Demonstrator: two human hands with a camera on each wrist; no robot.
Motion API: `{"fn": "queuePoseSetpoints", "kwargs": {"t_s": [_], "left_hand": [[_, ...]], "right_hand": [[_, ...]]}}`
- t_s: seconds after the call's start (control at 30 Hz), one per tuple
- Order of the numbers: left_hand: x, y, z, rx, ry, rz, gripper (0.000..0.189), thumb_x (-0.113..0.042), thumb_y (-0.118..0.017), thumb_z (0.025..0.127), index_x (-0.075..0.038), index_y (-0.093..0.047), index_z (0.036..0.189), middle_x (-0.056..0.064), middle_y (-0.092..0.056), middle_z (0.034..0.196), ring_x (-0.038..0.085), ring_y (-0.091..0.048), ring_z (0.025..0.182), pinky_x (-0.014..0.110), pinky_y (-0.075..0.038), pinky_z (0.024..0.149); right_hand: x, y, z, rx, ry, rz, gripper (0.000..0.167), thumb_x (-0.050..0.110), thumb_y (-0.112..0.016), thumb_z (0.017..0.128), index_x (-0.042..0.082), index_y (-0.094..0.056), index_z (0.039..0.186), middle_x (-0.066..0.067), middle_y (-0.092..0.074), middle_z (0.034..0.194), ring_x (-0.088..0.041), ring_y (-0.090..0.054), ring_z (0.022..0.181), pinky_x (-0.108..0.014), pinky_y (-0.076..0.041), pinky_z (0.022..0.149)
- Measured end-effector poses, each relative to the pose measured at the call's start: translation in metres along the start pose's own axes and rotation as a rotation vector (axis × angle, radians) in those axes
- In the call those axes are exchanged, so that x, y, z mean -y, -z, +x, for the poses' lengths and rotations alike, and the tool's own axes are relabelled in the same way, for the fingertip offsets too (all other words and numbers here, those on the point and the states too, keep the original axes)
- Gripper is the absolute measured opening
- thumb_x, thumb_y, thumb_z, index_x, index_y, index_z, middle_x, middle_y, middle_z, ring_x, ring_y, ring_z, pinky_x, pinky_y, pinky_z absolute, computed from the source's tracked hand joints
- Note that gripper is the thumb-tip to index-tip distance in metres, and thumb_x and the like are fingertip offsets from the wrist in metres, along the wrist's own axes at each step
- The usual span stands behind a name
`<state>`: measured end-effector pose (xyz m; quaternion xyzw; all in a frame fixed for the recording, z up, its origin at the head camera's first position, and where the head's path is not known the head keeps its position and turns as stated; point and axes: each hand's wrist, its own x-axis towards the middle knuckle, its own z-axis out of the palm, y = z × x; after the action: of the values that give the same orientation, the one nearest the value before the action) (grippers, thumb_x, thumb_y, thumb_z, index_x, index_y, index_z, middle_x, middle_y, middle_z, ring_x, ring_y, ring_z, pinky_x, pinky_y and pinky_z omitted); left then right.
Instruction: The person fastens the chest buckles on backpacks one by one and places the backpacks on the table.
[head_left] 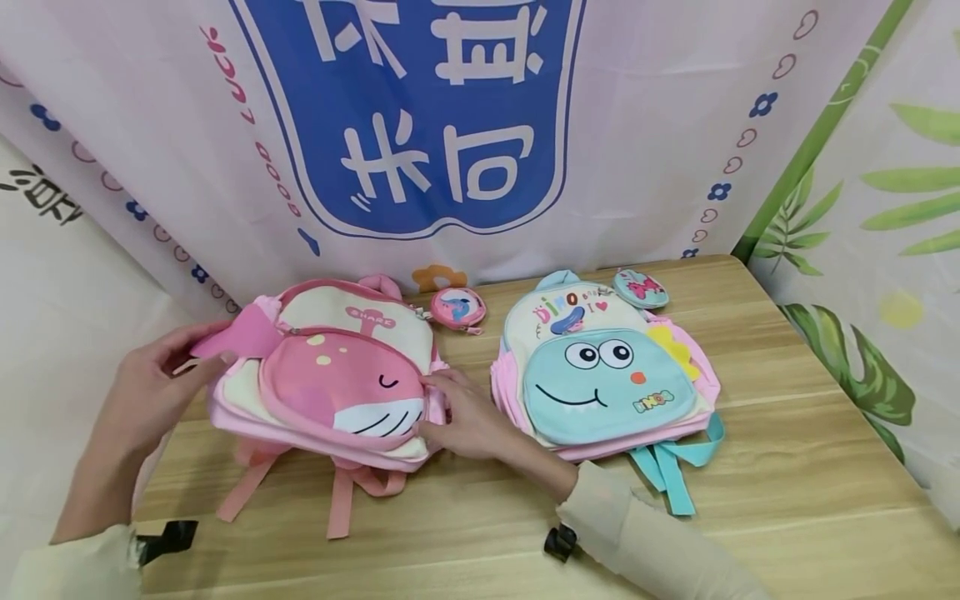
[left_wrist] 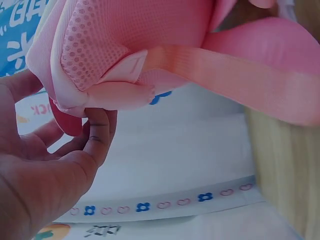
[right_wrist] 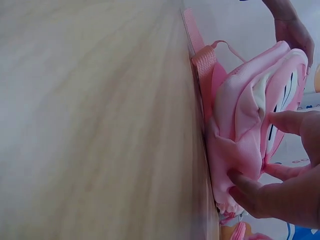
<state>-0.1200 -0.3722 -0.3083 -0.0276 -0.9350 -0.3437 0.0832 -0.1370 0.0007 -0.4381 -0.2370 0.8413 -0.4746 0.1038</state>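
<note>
A pink whale backpack [head_left: 322, 379] lies front side up on the table, with a smiling whale on its front pocket. My left hand [head_left: 161, 371] holds its left side at the pink tail flap [head_left: 243, 333], thumb on the near side and fingers behind. In the left wrist view, those fingers curl at the edge beside the mesh side [left_wrist: 92, 40]. At the opposite side, my right hand [head_left: 468, 417] grips the backpack. The right wrist view shows its thumb [right_wrist: 287, 121] on the front pocket and other fingers against the pink side wall.
A light blue dinosaur backpack [head_left: 611, 392] lies to the right on the wooden table [head_left: 465, 533]. A round pink pouch [head_left: 457, 308] and a round blue pouch [head_left: 640, 288] lie by the packs' tops. Loose pink straps [head_left: 340, 500] trail toward the front. A printed curtain [head_left: 637, 150] hangs behind.
</note>
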Motion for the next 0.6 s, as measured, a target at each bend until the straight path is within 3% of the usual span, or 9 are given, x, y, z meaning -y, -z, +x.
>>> {"fn": "queuePoseSetpoints", "kwargs": {"t_s": [0.23, 0.6], "left_hand": [[-0.014, 0.004, 0.005, -0.018, -0.07, 0.002, 0.048, -0.017, -0.071, 0.103, 0.0, -0.061, 0.146, -0.034, -0.056, 0.116, -0.019, -0.057, 0.098, 0.0, -0.048, 0.077], [-0.03, 0.005, 0.012, -0.003, -0.107, 0.023, 0.05, -0.017, -0.072, 0.102, -0.003, -0.06, 0.149, -0.032, -0.054, 0.118, -0.014, -0.055, 0.099, 0.002, -0.05, 0.074]], "right_hand": [[-0.003, -0.001, 0.004, 0.016, 0.008, 0.013, 0.072, 0.032, -0.079, 0.093, 0.01, -0.054, 0.156, -0.012, -0.05, 0.161, -0.028, -0.049, 0.148, -0.049, -0.04, 0.127], [-0.003, -0.003, 0.009, 0.008, 0.014, 0.005, 0.08, 0.033, -0.086, 0.088, 0.01, -0.053, 0.157, -0.012, -0.05, 0.161, -0.025, -0.052, 0.144, -0.041, -0.045, 0.123]]}}
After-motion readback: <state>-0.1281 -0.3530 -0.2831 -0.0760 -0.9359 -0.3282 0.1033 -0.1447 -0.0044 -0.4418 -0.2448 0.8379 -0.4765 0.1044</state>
